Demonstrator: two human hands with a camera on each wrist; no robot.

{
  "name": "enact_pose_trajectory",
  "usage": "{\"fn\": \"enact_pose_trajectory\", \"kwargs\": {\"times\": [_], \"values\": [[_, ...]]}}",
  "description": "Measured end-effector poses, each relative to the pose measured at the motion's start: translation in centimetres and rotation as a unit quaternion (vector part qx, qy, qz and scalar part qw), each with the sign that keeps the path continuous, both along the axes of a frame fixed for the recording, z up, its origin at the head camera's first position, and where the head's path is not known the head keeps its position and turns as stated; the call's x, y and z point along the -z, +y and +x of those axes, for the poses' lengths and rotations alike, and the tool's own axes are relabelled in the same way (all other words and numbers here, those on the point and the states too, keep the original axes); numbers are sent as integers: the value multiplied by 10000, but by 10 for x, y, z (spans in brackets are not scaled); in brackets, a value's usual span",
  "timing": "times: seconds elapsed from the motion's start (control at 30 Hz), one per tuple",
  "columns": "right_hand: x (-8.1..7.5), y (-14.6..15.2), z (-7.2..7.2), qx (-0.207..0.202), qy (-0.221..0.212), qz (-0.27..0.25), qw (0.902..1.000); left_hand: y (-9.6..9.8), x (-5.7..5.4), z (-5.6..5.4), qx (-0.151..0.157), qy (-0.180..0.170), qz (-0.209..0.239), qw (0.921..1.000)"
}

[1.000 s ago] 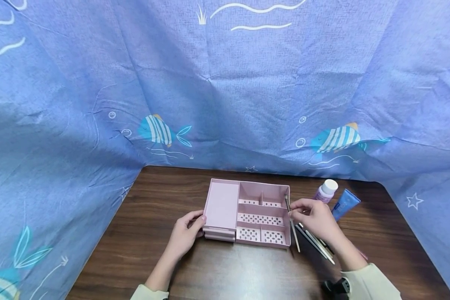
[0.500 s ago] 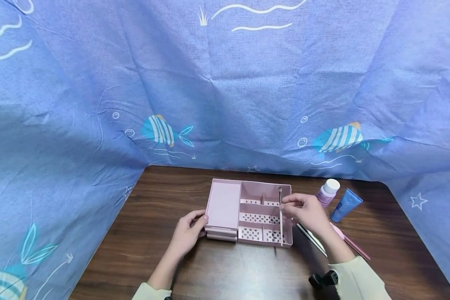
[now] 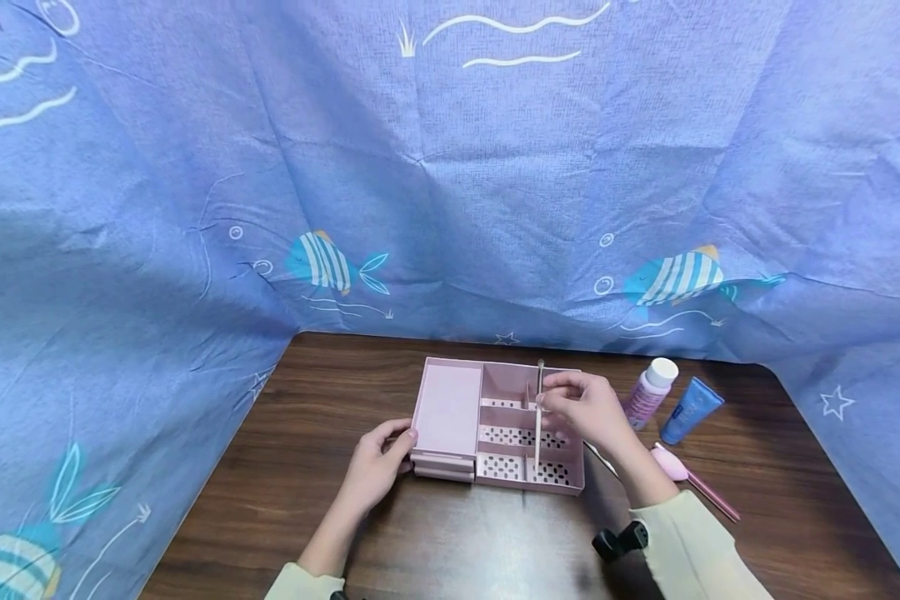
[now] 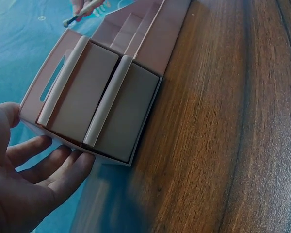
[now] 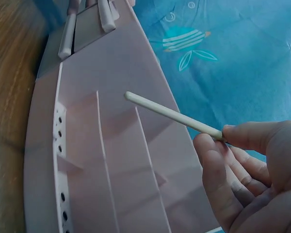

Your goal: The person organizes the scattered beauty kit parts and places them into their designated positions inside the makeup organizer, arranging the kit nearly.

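My right hand pinches a thin makeup brush between thumb and fingertips. It holds the brush over the open compartments of a pink desktop organizer, pale handle end toward me and dark tip away. In the right wrist view the pale handle slants above the dividers. My left hand grips the organizer's left end. In the left wrist view the thumb is at one edge and the fingers are along the side, near two shut drawers.
Right of the organizer stand a white-capped bottle and a blue tube. A pink item with a slim handle lies nearer. Other thin sticks are mostly hidden by my right forearm. A blue curtain hangs behind the table.
My right hand has lifted the brush from beside the organizer's right wall and carried it left over the compartments. The left hand stays on the organizer.
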State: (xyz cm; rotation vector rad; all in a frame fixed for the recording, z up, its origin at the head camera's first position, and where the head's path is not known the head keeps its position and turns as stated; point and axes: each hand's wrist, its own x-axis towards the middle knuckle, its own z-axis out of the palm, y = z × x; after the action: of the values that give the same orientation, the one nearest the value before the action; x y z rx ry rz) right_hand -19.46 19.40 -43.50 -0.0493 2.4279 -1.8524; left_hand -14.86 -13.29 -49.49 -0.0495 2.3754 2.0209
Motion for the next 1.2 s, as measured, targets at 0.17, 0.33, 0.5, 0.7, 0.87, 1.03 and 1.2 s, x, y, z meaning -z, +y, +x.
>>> {"fn": "enact_pose_trajectory", "kwargs": {"times": [0.17, 0.33, 0.5, 0.7, 0.87, 1.03, 1.2], "values": [[-7, -11, -7, -148, -7, 6, 9999, -1, 1, 0, 24, 47, -72, 10000], [-14, -24, -16, -215, -8, -97, 9997, -1, 2, -1, 21, 75, -87, 9999], [-17, -35, -22, -288, -6, -260, 9992, 0, 2, -1, 4, 93, -80, 9999], [-16, -49, -25, -235, -227, -622, 9975, -1, 1, 1, -22, 90, -48, 9999], [-13, -59, -27, -175, -350, -885, 9953, -2, 1, 1, -15, 103, -24, 9999], [-11, -69, -29, -232, -342, -937, 9947, -3, 2, 2, 6, 123, -67, 9999], [-9, -78, -32, -242, -348, -884, 9952, -3, 2, 2, 24, 162, -98, 9998]]}}
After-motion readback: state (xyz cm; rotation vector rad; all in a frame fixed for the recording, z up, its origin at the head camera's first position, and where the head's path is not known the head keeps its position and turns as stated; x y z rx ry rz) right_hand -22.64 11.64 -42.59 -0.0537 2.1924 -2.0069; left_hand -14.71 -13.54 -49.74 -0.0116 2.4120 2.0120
